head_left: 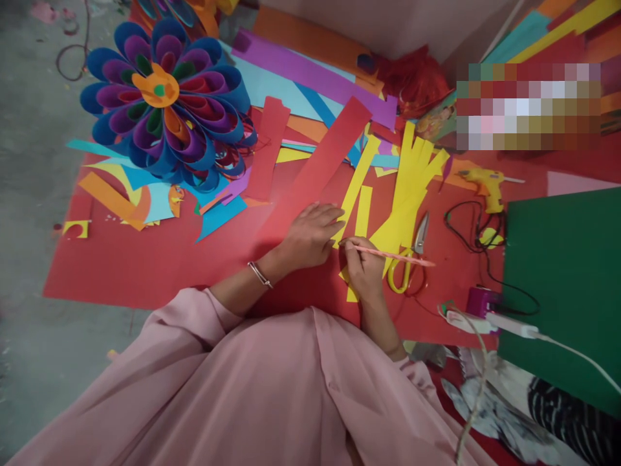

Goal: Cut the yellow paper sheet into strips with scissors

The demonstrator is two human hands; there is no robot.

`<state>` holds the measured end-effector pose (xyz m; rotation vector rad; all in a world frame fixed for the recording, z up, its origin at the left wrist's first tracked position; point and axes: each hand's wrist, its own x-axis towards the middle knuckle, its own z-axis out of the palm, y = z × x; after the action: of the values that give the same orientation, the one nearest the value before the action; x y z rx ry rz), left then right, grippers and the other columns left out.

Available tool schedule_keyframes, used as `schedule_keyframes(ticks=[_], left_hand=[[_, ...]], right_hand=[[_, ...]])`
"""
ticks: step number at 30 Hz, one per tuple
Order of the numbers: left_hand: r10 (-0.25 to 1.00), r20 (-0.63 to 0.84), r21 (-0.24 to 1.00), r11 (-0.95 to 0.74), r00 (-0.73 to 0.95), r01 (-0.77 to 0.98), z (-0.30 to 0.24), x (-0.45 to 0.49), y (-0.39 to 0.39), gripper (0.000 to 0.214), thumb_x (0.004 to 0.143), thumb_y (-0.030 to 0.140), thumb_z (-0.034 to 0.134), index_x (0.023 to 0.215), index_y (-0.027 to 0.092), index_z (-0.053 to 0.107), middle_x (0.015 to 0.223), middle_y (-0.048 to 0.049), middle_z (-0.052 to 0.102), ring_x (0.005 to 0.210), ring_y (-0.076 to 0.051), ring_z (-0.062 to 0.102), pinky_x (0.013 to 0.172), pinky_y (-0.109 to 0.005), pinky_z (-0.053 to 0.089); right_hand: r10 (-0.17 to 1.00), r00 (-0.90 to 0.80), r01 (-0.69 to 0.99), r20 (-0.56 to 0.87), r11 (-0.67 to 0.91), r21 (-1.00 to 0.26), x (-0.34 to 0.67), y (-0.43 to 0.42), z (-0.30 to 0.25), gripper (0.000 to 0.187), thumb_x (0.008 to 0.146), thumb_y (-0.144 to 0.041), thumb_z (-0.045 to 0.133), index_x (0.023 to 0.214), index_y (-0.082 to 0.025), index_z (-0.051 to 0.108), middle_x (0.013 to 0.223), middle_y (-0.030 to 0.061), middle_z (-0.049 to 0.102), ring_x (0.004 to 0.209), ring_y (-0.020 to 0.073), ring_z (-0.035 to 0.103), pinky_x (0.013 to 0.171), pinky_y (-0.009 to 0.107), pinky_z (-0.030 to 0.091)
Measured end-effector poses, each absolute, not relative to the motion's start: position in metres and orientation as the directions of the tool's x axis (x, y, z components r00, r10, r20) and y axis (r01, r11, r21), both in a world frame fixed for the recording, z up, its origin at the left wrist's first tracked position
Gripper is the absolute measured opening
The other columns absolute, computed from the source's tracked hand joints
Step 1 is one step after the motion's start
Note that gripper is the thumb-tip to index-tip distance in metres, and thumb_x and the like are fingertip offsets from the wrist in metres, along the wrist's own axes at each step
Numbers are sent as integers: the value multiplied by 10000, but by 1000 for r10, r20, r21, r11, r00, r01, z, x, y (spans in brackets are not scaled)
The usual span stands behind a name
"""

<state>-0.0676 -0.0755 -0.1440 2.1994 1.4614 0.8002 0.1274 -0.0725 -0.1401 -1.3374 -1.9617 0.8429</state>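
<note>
My left hand (310,239) lies flat with its fingers stretched out, over the near end of a long red paper strip (334,149). Its fingertips touch the lower end of a narrow yellow strip (359,181). In my right hand (365,266) is a pink pencil (395,254), its tip close to that yellow end. A second, shorter yellow strip (363,210) runs just beyond the right hand. Beside it a fan of several yellow strips (407,200) is spread out. Scissors (400,272) with yellow handles rest to the right of my right hand.
A layered paper flower (160,97) stands at the back left. Coloured scraps (114,200) lie below it. On the right are a yellow glue gun (490,188) with a black cord, a green sheet (567,278) and a white plug (512,325) with cable.
</note>
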Motion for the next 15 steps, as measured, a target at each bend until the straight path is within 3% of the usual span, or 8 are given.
schedule_keyframes(ticks=[5, 10, 15], left_hand=[[929, 228, 614, -370, 292, 697, -144, -67, -76, 466, 880, 124, 613, 1333, 200, 694, 1530, -141, 630, 1486, -333, 527, 1256, -617, 373], [927, 231, 608, -375, 296, 700, -143, -67, -76, 455, 883, 123, 608, 1325, 190, 698, 1524, -144, 636, 1480, -334, 534, 1255, -606, 381], [927, 231, 605, -374, 295, 703, -142, -67, -75, 447, 872, 118, 619, 1308, 166, 703, 1510, -151, 646, 1469, -341, 545, 1255, -593, 383]], right_hand=[[929, -356, 564, 102, 301, -769, 129, -72, -141, 239, 994, -306, 546, 817, -247, 694, 771, 29, 749, 725, 221, 710, 695, 351, 540], [941, -314, 566, 123, 289, -772, 129, -73, -139, 262, 1047, -358, 516, 913, -249, 713, 909, 58, 781, 871, 241, 742, 801, 377, 566], [905, -410, 520, 111, 332, -787, 129, -73, -136, 256, 1039, -340, 531, 876, -246, 704, 831, 44, 756, 780, 228, 720, 740, 365, 550]])
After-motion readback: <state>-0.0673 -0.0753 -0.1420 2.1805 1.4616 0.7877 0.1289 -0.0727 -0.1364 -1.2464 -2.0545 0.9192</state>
